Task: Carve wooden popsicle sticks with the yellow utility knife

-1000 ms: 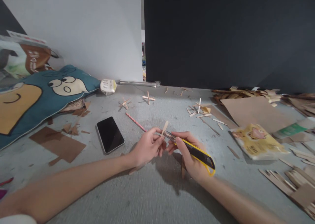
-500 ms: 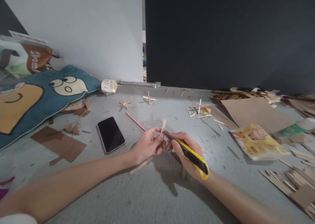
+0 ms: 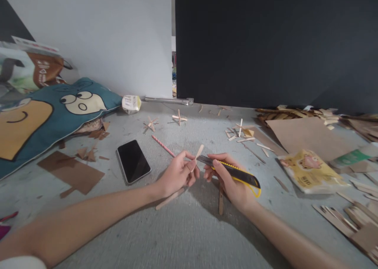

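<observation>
My left hand (image 3: 178,171) pinches a short wooden craft stick (image 3: 199,151), its rounded upper end rising above the fingers. Fingers of my right hand (image 3: 228,178) are wrapped round a yellow and black utility knife (image 3: 240,175). The knife's front end points left and meets, or nearly meets, the stick; exact contact is hard to tell. Below my left wrist a loose craft stick (image 3: 169,199) lies on the table. Another stick (image 3: 221,201) lies under my right hand, partly hidden. A pink striped pencil or straw (image 3: 163,145) lies just beyond my left hand.
A phone (image 3: 134,161) and brown cardboard (image 3: 71,172) lie on the left by a blue cushion (image 3: 67,111). Small crossed-stick pieces (image 3: 179,117) stand farther back. On the right are a yellow packet (image 3: 310,170), a cardboard sheet (image 3: 307,137) and piled sticks (image 3: 351,221).
The knife swung to a steeper angle, then back to a flatter one, with my right hand moving slightly right. The stick in my left hand has tilted a little to the right.
</observation>
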Tool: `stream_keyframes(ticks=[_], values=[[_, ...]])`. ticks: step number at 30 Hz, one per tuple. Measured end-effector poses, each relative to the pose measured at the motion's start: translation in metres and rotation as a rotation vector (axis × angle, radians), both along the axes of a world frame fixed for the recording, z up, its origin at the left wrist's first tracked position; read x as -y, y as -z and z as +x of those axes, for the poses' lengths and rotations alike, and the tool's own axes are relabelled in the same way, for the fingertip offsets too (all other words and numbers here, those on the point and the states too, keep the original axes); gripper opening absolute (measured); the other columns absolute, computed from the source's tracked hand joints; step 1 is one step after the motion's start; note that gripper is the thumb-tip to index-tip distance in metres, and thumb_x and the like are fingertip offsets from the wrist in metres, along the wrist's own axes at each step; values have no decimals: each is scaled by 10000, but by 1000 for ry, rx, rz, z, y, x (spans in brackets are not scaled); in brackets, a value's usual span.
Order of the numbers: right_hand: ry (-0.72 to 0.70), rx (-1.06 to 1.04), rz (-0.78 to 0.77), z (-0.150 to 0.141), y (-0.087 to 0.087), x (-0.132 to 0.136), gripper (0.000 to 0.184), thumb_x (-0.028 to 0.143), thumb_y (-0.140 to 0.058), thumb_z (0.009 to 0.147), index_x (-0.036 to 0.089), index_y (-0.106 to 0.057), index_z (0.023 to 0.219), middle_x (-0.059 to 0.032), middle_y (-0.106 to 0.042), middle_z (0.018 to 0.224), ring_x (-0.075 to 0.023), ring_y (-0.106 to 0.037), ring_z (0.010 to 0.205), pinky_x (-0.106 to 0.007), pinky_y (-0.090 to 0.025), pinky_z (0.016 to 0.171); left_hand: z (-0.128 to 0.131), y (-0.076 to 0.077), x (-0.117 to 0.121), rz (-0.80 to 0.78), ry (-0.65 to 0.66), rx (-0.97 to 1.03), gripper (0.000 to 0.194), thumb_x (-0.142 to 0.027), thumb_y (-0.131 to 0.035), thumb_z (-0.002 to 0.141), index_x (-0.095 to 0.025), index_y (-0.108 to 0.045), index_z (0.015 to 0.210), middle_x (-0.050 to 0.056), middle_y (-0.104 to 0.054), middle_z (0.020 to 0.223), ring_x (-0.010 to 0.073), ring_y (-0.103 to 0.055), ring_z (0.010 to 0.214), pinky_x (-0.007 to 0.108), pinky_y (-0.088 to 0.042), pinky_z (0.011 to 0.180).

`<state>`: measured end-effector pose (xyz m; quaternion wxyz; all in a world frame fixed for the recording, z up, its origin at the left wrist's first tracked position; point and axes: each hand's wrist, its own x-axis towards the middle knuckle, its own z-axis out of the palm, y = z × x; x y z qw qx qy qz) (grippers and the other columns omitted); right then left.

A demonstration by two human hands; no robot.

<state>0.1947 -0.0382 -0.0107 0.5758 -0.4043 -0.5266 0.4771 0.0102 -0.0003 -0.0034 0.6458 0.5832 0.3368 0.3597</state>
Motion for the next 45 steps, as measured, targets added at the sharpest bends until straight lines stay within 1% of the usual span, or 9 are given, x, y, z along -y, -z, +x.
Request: stream_keyframes(ticks=[5,8,10,12,16,18,21,35,45], values=[[48,182,142,-3,-2,7,255,474,-611,1024,238,-665,1104,-15,-747,765,-176,-737,663,-321,-625,654,-1,1,-2,-68,-3,5,511,-687,-644,917,-217,-464,1004,-46,-636,672,59,-452,401,207,-298,418],[55,325,349,-4,-2,12,156,318,-592,1037,247,-664,1156,-28,-746,860,-164,-745,720,-305,-614,688,-1,2,-4,-143,-32,36,478,-644,-669,921,-218,-470,1006,-56,-619,668,54,-434,407,204,-282,422],[15,432,487,-5,-2,15,180,223,-579,1023,256,-666,1177,-53,-758,957,-167,-757,789,-301,-612,718,-1,1,-5,-199,-84,36,431,-584,-688,930,-220,-467,993,-66,-597,662,50,-428,418,203,-286,438],[-4,477,549,-5,-2,18,204,184,-562,1016,261,-665,1175,-61,-762,984,-165,-760,810,-288,-607,715,0,1,-5,-216,-113,25,401,-545,-693,936,-219,-466,988,-72,-581,659,56,-440,438,207,-298,459],[75,406,394,-4,0,15,147,285,-573,1037,245,-669,1140,-41,-754,860,-158,-736,700,-279,-592,640,1,1,-2,-57,-67,14,405,-589,-619,972,-216,-469,1014,-61,-587,678,82,-481,503,235,-348,515],[125,320,275,-2,3,11,173,364,-587,1041,236,-672,1123,-22,-742,775,-159,-719,648,-284,-589,619,2,2,1,34,-48,-18,414,-610,-587,985,-215,-470,1027,-56,-590,706,89,-492,533,248,-367,544],[136,220,197,-1,8,7,200,412,-613,1032,239,-675,1113,-12,-742,746,-163,-720,648,-288,-594,624,3,3,5,96,-41,-53,419,-625,-555,999,-219,-463,1043,-54,-584,729,96,-504,557,257,-384,566],[146,354,244,-1,9,11,175,380,-611,1032,244,-687,1112,-5,-747,742,-152,-715,623,-270,-578,606,5,3,10,138,-74,-123,361,-582,-513,1031,-231,-431,1018,-29,-637,776,112,-576,530,250,-418,490],[209,294,160,-11,10,20,207,417,-637,1015,234,-677,1104,-32,-783,791,-181,-759,649,-299,-617,623,3,-1,15,220,-124,-187,317,-512,-533,1038,-228,-444,930,25,-700,806,137,-639,586,266,-479,536]])
